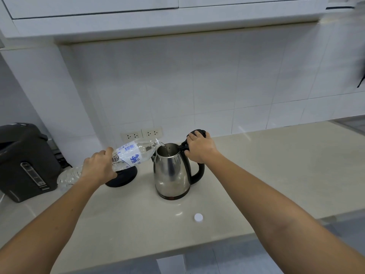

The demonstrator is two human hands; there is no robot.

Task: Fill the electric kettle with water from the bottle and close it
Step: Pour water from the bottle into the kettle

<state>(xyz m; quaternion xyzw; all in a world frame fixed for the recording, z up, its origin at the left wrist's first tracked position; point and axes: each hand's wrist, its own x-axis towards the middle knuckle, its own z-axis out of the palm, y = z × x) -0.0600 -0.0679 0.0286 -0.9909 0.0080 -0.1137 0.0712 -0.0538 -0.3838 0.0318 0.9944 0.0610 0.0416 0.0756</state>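
Note:
A steel electric kettle (171,175) with a black handle stands on the beige counter (276,175), and its black lid (198,133) is swung open at the back. My right hand (199,148) grips the top of the handle and rests against the raised lid. My left hand (97,168) holds a clear plastic water bottle (134,153) with a blue label. The bottle lies nearly level, with its neck over the kettle's open mouth. The bottle's white cap (198,217) lies on the counter in front of the kettle.
The kettle's round black base (123,178) sits left of the kettle, partly under the bottle. A dark hot-water dispenser (25,163) stands at the far left. Two wall sockets (141,133) are behind. Overhead cabinets hang above. The counter's front edge runs across below.

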